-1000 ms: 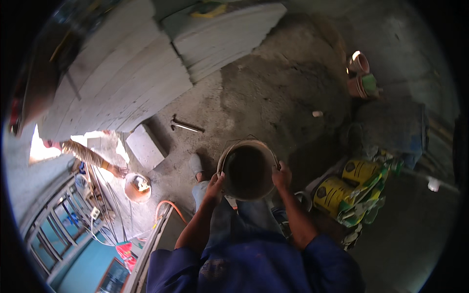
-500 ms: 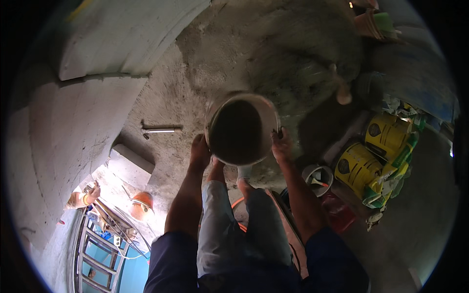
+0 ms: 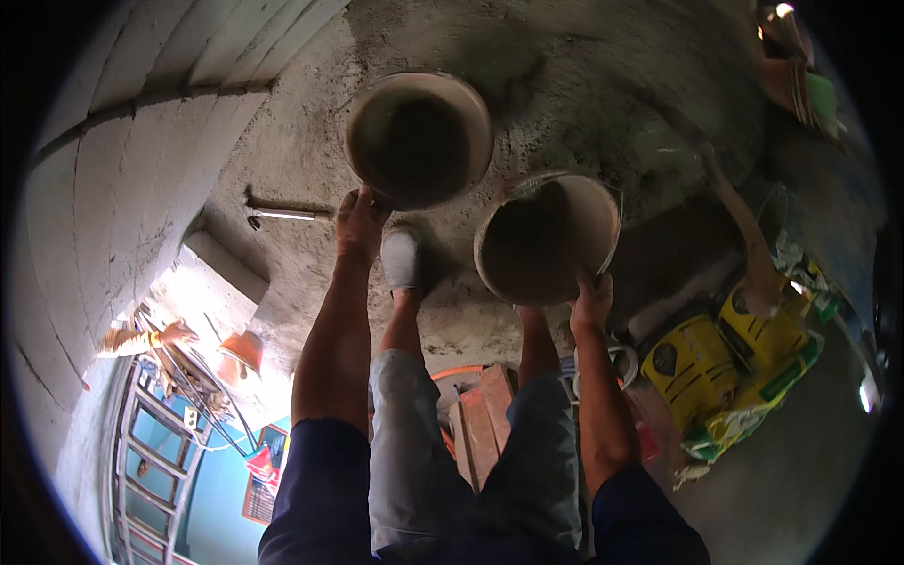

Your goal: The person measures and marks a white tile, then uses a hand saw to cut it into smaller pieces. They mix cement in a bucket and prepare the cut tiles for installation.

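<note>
Two round, dusty buckets with dark insides are in front of me, side by side and apart. My left hand [image 3: 360,224] has its fingers closed at the near rim of the left bucket [image 3: 478,127]. My right hand [image 3: 591,303] grips the near right side of the right bucket [image 3: 600,209], which has a thin wire handle along its right edge. What the buckets contain is too dark to make out. A hammer [image 3: 287,215] with a pale handle lies on the rough floor, left of my left hand.
Yellow printed bags [image 3: 692,363] stand at the right, beside a long wooden handle [image 3: 734,202]. Pale blocks form a wall [image 3: 141,188] at the left. Another person's hand [image 3: 174,333] shows at lower left, near an orange container [image 3: 242,350] and a ladder [image 3: 155,461]. Reddish boards [image 3: 485,419] lie between my legs.
Before, both my hands held one visible bucket. Now two buckets show, one at each hand, the left one farther forward. My feet have moved apart, the left one forward.
</note>
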### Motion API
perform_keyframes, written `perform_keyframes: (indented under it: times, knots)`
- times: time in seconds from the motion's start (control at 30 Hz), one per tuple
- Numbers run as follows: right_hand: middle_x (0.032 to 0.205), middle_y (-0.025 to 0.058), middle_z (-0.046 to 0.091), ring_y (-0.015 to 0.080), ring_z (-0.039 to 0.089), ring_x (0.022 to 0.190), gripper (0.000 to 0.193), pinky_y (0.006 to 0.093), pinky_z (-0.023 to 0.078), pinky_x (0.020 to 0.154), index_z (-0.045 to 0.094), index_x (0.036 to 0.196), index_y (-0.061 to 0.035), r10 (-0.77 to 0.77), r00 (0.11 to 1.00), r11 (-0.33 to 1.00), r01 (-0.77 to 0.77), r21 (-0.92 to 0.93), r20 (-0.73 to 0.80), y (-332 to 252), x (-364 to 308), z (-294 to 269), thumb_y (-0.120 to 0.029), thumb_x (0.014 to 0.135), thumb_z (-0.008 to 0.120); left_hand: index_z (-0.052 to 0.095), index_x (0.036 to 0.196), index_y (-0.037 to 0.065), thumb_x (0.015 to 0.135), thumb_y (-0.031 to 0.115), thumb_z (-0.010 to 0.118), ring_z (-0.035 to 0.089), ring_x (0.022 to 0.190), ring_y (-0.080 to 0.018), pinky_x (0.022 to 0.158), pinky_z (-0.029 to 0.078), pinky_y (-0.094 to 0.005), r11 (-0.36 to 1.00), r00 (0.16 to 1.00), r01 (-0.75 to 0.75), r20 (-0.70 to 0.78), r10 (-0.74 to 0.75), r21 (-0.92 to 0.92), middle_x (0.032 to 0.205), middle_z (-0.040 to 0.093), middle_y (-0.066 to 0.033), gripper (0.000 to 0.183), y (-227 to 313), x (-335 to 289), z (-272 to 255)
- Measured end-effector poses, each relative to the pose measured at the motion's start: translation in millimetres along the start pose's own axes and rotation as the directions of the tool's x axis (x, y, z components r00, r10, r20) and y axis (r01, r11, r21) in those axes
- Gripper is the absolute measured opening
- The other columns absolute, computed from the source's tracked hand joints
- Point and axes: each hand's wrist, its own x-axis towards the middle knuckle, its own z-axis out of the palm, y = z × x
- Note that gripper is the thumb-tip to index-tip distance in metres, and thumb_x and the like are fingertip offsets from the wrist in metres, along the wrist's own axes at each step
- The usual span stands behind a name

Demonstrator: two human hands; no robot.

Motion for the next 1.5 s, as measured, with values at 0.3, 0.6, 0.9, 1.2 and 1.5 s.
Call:
perform_keyframes:
  times: [0.3, 0.6, 0.9, 1.2, 1.5]
  knots:
    - [0.12, 0.012, 0.06, 0.0211, 0.06, 0.105, 0.05, 0.0372, 0.05, 0.09, 0.05, 0.131, 0.0, 0.128, 0.973, 0.924, -0.048, -0.379, 0.191, 57, 55, -43, -0.02, 0.089, 0.07, 0.044, 0.146, 0.008, 0.102, 0.043, 0.059, 0.06, 0.118, -0.0272, 0.098, 0.051, -0.047, 0.971, 0.935, 0.176, -0.336, -0.114, 0.161, 0.141, 0.055, -0.0132, 0.058, -88, -42, -16]
    - [0.13, 0.0168, 0.056, 0.0347, 0.056, 0.125, 0.071, 0.0473, 0.048, 0.099, 0.035, 0.15, -0.0034, -0.068, 0.942, 0.734, 0.271, -0.622, 0.33, 42, 111, -131, -0.028, 0.092, 0.066, 0.069, 0.114, 0.003, 0.103, 0.032, 0.055, 0.07, 0.093, -0.0238, 0.08, 0.054, -0.0389, 0.545, 0.987, 0.14, -0.164, -0.004, 0.827, 0.104, 0.074, -0.0157, 0.034, -132, -202, -56]
    - [0.153, 0.0216, 0.041, 0.0396, 0.053, 0.128, 0.073, 0.0513, 0.046, 0.104, 0.025, 0.157, -0.007, 0.058, 0.968, 0.956, 0.016, -0.292, 0.244, -213, 95, -176, -0.046, 0.103, 0.053, 0.064, 0.128, -0.003, 0.1, 0.038, 0.062, 0.062, 0.122, -0.0308, 0.103, 0.046, -0.0384, 0.656, 0.891, 0.368, -0.453, -0.045, 0.659, 0.128, 0.067, -0.0213, 0.05, -138, -325, -107]
    - [0.147, 0.017, 0.05, 0.0334, 0.055, 0.125, 0.079, 0.0465, 0.044, 0.104, 0.038, 0.152, -0.0061, 0.497, 0.865, 0.39, -0.142, -0.91, 0.078, -110, -45, -221, -0.06, 0.097, 0.054, 0.052, 0.137, -0.002, 0.099, 0.048, 0.056, 0.064, 0.108, -0.0329, 0.089, 0.051, -0.0479, 0.9, 0.479, 0.433, -0.859, -0.179, 0.054, 0.118, 0.067, -0.0221, 0.064, -110, -365, -366]
    - [0.138, 0.0159, 0.058, 0.0318, 0.059, 0.119, 0.076, 0.042, 0.047, 0.1, 0.05, 0.145, 0.0004, 0.383, 0.912, 0.284, -0.268, -0.92, -0.147, -24, -167, -130, -0.062, 0.101, 0.044, 0.009, 0.162, 0.01, 0.106, 0.05, 0.041, 0.032, 0.145, -0.046, 0.116, 0.031, -0.0591, 0.878, 0.495, -0.113, -0.792, -0.356, -0.465, 0.162, 0.024, -0.0238, 0.076, -19, -240, -580]
